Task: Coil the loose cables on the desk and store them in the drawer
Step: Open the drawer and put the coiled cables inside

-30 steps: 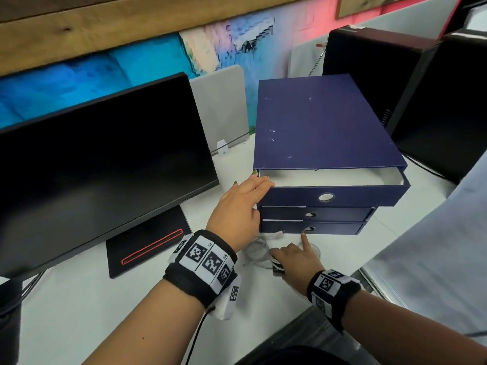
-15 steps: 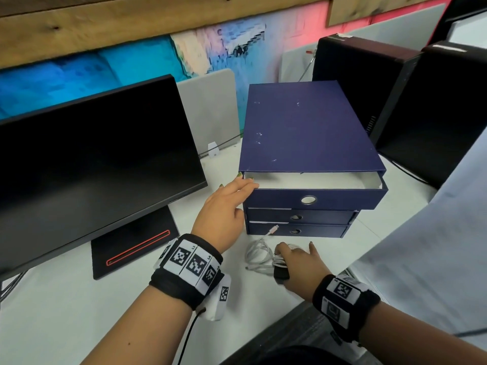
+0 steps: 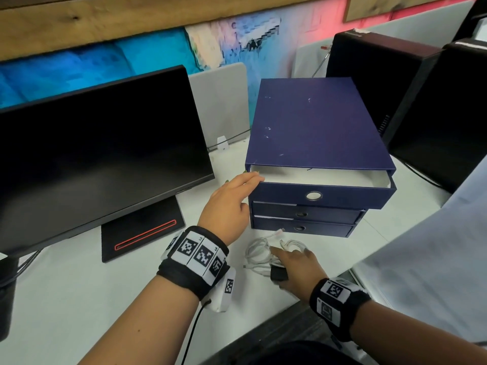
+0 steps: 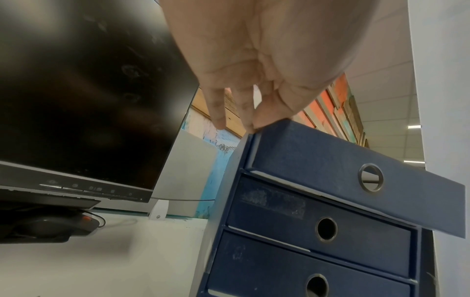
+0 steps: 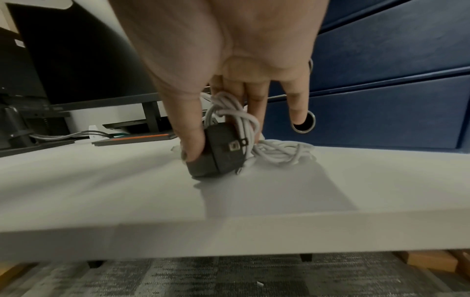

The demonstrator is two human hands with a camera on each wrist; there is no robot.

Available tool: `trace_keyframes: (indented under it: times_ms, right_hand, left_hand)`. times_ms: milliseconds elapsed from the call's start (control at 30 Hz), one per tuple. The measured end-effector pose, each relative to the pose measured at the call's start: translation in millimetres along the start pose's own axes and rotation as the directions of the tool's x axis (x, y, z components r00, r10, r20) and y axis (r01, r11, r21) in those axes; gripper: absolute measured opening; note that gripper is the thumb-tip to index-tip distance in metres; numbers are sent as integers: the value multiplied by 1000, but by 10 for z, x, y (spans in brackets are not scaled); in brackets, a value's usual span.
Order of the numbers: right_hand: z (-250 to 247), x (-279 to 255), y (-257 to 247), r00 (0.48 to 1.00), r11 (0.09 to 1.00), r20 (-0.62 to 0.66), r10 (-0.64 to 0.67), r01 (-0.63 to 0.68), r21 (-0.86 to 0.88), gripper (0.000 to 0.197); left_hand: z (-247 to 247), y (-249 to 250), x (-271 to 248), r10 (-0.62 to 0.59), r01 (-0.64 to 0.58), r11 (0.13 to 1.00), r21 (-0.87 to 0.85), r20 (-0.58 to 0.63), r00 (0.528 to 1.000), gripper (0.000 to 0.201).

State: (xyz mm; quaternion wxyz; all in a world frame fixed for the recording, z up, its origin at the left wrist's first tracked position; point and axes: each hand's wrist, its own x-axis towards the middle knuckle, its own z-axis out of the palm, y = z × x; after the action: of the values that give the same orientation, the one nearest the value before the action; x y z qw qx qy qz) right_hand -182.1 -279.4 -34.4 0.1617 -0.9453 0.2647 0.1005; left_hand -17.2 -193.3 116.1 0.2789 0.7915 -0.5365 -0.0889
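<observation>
Our right hand [image 3: 297,270] pinches the black adapter [image 5: 216,152] amid white cables [image 3: 259,252] on the desk [image 3: 79,285]; our left hand [image 3: 229,204], fingers straight, steadies the open top drawer [image 3: 316,192]. Lifting may unravel loose loops.

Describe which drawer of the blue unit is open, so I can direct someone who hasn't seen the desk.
Find the dark blue three-drawer unit right of the black monitor on the white desk. The open one is the top drawer. It alone juts forward showing a white interior, with the left hand on its corner; the two below sit flush.
</observation>
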Motion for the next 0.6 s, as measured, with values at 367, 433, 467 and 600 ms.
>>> trace_keyframes:
  times_ms: [367,433,467,600]
  right_hand:
    - [-42,-150,85,995,999,-102,16,-20,-45,59]
    - [-43,-179,51,993,999,-118,-25,22,-29,47]
    - [-38,-189,27,993,999,-105,-47,44,-26,45]
    - [-11,-230,-40,1000,999,-4,-26,26,31,50]
  left_hand:
    - [-8,-19,9,20,-19,999,-32,5,1000,65]
    - [-10,-28,14,30,-30,999,-41,4,1000,65]
    - [-10,-33,14,35,-35,998,-44,2,999,65]
    - [-17,-48,22,42,-41,998,-46,7,999,64]
